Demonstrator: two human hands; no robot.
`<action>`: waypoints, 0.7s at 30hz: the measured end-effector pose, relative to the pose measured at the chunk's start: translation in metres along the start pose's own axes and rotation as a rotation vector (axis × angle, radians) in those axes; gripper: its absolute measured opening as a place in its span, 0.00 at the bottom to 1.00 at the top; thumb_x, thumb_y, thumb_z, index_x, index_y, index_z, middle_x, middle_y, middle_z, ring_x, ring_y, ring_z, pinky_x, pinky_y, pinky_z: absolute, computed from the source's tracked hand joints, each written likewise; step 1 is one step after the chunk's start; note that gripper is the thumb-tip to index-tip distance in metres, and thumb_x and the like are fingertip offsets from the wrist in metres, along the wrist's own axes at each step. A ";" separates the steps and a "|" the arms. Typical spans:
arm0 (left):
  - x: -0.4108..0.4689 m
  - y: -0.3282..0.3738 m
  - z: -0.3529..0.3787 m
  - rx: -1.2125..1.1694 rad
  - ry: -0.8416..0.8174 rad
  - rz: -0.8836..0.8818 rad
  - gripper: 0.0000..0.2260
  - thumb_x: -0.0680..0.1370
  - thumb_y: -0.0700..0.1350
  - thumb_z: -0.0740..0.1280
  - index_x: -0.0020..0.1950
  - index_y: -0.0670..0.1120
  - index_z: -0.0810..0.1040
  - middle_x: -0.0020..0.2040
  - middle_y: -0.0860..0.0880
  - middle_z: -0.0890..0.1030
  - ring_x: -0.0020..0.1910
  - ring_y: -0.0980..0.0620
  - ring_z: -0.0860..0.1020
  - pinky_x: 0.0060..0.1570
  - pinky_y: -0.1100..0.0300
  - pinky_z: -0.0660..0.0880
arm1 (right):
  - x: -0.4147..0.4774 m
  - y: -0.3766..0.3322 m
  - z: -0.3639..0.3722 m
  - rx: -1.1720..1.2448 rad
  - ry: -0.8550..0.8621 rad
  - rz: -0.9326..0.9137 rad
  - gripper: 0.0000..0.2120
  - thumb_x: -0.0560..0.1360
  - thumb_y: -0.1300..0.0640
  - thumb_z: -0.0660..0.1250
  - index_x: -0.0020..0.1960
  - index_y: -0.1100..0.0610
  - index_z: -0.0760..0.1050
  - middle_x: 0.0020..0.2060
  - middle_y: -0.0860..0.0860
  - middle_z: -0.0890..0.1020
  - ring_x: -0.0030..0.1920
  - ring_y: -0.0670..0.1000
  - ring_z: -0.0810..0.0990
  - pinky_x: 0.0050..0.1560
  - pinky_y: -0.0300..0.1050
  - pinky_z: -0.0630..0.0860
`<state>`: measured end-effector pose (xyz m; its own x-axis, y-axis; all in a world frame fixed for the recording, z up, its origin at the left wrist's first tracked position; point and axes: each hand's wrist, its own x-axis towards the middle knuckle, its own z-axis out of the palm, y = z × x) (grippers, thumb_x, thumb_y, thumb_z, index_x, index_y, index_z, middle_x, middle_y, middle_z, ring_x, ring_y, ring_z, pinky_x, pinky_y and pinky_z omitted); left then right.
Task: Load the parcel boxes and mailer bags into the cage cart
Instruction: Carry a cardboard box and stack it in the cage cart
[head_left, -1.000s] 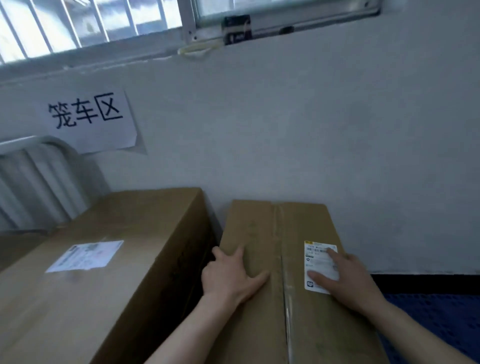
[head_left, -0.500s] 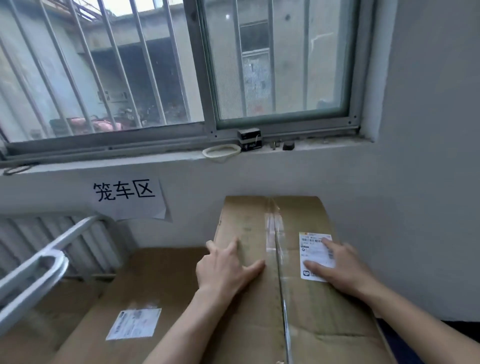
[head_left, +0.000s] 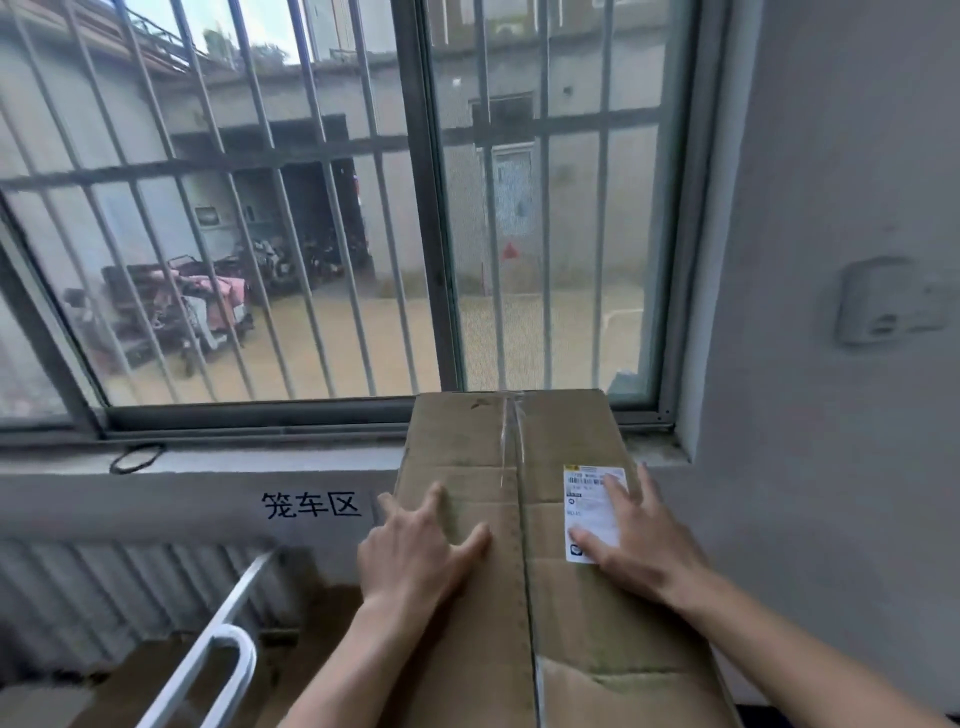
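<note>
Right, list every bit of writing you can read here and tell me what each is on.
"笼车区": black characters on the paper sign on the wall below the window sill.
Shipping label on top of the cardboard box: it carries print and a barcode, but all of it is too small and blurred to read, and the right hand partly covers it.
No other writing can be made out.

1. Flat on top of the parcel box (head_left: 561, 629): left hand (head_left: 415, 551) toward its left side, right hand (head_left: 641, 540) toward its right, partly over the label (head_left: 582, 512).
2. Behind the box: window (head_left: 311, 208).
3. Left of the box: wall sign (head_left: 311, 505), with the cage cart rail (head_left: 208, 670) below it.
</note>
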<state>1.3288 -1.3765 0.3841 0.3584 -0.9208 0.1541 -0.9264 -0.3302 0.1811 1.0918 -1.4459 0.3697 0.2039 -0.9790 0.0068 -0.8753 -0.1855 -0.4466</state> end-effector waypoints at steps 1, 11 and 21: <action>-0.002 0.000 -0.015 0.013 0.002 -0.010 0.36 0.73 0.76 0.55 0.76 0.61 0.60 0.57 0.44 0.68 0.50 0.43 0.82 0.43 0.55 0.74 | -0.003 -0.006 -0.010 -0.001 -0.003 -0.007 0.43 0.75 0.30 0.61 0.82 0.49 0.50 0.81 0.55 0.40 0.79 0.59 0.56 0.75 0.57 0.61; -0.019 0.006 -0.079 0.070 -0.008 -0.167 0.37 0.73 0.75 0.55 0.77 0.58 0.60 0.63 0.39 0.68 0.53 0.39 0.80 0.50 0.52 0.76 | 0.014 -0.036 -0.058 -0.018 -0.039 -0.139 0.41 0.74 0.30 0.62 0.80 0.49 0.58 0.80 0.53 0.52 0.75 0.58 0.64 0.71 0.53 0.67; -0.011 -0.032 -0.098 0.075 0.013 -0.315 0.33 0.75 0.71 0.57 0.76 0.57 0.63 0.63 0.40 0.68 0.54 0.37 0.80 0.53 0.52 0.75 | 0.041 -0.090 -0.047 0.009 -0.071 -0.261 0.43 0.72 0.29 0.65 0.80 0.49 0.59 0.80 0.56 0.55 0.76 0.58 0.63 0.70 0.49 0.67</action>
<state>1.3659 -1.3359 0.4714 0.6298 -0.7683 0.1141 -0.7754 -0.6134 0.1499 1.1582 -1.4731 0.4517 0.4529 -0.8895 0.0606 -0.7849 -0.4300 -0.4461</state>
